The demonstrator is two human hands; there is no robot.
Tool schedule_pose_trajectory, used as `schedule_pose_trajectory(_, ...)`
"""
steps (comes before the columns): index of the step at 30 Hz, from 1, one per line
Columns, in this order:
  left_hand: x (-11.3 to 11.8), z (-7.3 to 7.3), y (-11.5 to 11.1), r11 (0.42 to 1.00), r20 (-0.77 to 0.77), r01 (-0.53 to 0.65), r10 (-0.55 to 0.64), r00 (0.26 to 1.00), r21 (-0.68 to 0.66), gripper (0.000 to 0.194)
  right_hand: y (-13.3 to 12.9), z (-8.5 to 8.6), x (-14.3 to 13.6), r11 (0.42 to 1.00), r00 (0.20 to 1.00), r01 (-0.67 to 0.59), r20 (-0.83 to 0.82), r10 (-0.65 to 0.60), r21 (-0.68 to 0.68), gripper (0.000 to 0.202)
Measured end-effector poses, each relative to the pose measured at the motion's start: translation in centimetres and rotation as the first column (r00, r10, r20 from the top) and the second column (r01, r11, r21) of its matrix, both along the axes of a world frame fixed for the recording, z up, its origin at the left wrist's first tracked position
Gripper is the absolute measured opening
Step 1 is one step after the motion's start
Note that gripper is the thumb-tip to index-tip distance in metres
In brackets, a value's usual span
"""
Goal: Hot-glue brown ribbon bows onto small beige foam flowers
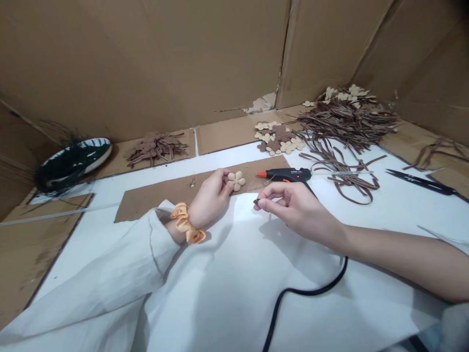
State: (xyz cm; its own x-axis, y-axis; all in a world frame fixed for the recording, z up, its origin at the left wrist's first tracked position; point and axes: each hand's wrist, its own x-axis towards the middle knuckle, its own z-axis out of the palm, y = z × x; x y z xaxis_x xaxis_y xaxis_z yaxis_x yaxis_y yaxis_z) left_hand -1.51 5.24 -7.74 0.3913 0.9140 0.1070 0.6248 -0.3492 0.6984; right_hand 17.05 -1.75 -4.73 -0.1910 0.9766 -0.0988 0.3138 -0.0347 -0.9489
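My left hand (212, 195) pinches the edge of a cream five-petalled flower (236, 181) over the long cardboard strip (146, 201). To its right, the thumb and index finger of my right hand (293, 210) close on a small dark brown piece (256, 201), just above the white table surface. The flower and the brown piece are apart. Behind my right hand lies a black glue gun (286, 174) with an orange nozzle pointing left, its handle partly hidden by the hand.
Brown strips (348, 122) are heaped at the back right, beside cut flowers (280, 138). Another brown pile (156, 148) and a plate (97, 149) with dark green threads stand back left. Black tweezers (421, 182) lie right; a black cable (308, 292) curves across the front.
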Motion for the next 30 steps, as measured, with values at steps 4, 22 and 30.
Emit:
schedule_pose_trajectory(4, 0.6, 1.7, -1.9, 0.997, 0.028, 0.020, -0.018, 0.999, -0.072, 0.012, 0.4, -0.2, 0.4, 0.995, 0.996, -0.003, 0.093, -0.007, 0.105, 0.015)
schedule_pose_trajectory(22, 1.2, 2.9, -4.7, 0.991, 0.111, 0.055, -0.041, 0.993, -0.119, 0.010, 0.4, -0.5, 0.7, 0.979, 0.979, -0.009, 0.203, -0.034, 0.204, 0.016)
schedule_pose_trajectory(30, 1.2, 3.0, -4.9, 0.997, 0.088, 0.058, -0.053, 0.995, -0.057, 0.009, 0.3, -0.5, 0.7, 0.975, 0.977, -0.008, 0.209, -0.039, 0.221, 0.016)
